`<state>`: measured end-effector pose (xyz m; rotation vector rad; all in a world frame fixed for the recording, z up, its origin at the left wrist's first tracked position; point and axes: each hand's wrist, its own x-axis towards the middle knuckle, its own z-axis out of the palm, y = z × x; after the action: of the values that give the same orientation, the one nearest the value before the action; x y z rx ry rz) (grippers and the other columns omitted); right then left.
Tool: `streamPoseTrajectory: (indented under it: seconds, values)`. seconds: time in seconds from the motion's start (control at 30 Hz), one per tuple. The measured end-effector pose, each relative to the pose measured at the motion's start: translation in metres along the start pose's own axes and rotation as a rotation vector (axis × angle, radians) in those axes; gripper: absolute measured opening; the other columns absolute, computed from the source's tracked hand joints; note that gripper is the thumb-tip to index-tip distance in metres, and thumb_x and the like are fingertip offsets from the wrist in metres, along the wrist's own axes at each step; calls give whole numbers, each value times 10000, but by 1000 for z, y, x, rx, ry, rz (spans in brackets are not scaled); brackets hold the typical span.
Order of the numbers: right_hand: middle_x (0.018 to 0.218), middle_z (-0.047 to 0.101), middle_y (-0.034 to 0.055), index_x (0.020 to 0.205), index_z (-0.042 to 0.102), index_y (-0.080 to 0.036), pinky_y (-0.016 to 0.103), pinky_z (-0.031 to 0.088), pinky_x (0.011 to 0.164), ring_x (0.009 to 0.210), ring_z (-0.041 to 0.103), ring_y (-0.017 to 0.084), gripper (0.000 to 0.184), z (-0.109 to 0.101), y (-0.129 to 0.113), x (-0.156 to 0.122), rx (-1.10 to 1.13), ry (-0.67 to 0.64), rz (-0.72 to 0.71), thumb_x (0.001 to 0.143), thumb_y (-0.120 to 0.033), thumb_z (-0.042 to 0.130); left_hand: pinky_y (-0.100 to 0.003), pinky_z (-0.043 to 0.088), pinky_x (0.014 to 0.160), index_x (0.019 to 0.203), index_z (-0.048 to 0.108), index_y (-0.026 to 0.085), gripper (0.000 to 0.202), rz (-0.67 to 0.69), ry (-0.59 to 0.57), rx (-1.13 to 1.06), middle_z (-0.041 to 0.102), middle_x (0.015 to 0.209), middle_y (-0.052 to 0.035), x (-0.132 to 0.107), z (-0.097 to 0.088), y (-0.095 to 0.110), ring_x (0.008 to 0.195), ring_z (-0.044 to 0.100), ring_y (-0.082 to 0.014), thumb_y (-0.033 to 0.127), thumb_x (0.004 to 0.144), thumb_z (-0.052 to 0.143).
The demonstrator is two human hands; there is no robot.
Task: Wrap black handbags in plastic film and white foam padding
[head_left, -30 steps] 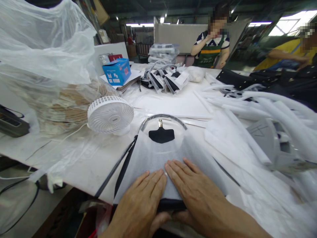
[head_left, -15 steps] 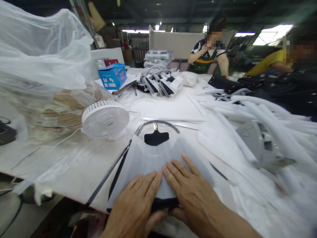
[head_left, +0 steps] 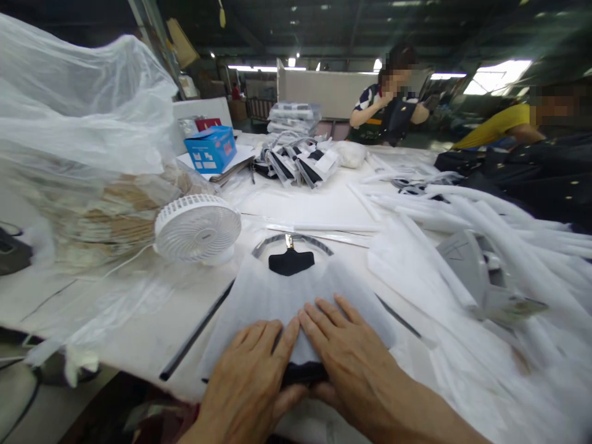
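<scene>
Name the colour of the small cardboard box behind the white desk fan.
The box is blue with white print, clearest in the head view.

The white bench [head_left: 139,320] was crowded: a bulging clear sack [head_left: 92,172] sat on the left with a small fan [head_left: 198,228] just beside it. A blue box [head_left: 210,149] stood far back, a tissue-wrapped black piece [head_left: 287,287] lay at the near edge, and foam tubes [head_left: 485,216] were heaped on the right.

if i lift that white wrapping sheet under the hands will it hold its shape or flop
Probably floppy: the white wrapping sheet drapes over the black item and follows its outline. Likely light, since it looks thin and translucent. It may crease when pushed; the left hand and right hand press flat on it.
</scene>
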<state>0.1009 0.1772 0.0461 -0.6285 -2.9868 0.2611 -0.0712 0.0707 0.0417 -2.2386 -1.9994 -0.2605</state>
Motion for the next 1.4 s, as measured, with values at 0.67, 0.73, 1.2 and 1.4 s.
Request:
streamPoseTrajectory:
  seconds: [0.67, 0.73, 1.2, 1.4]
  values:
    - [1448, 498, 140, 1450, 434, -166, 554, 284, 1144, 1311, 461, 345, 847, 11, 5, -3, 124, -35, 32, 734, -471, 766, -379, 533, 934, 1241, 552, 94, 530, 104, 209, -28, 700, 1195, -118, -6, 16, -2, 1058, 676, -239, 478, 879, 596]
    - [1429, 517, 142, 1442, 446, -168, 550, 291, 1139, 1289, 478, 345, 865, 13, 4, -1, 132, -35, 38, 706, -472, 785, -384, 544, 917, 1221, 560, 94, 533, 92, 220, -35, 707, 1178, -119, -5, 16, -1, 1041, 683, -243, 490, 868, 601]
    - [1391, 547, 112, 1410, 471, -219, 549, 301, 1119, 1253, 492, 344, 853, 21, 2, -4, 113, -14, 60, 690, -545, 793, -394, 529, 951, 1296, 499, 128, 636, 25, 88, -69, 687, 1214, -103, -11, 19, 3, 1054, 665, -262, 474, 801, 698]
    - [1326, 589, 103, 1317, 555, -209, 525, 328, 1111, 1210, 521, 330, 731, 26, 1, -4, 135, -36, 59, 700, -523, 790, -384, 551, 911, 1193, 578, 145, 588, -4, 50, -131, 724, 1119, -97, -8, 21, 6, 970, 691, -261, 463, 737, 766]
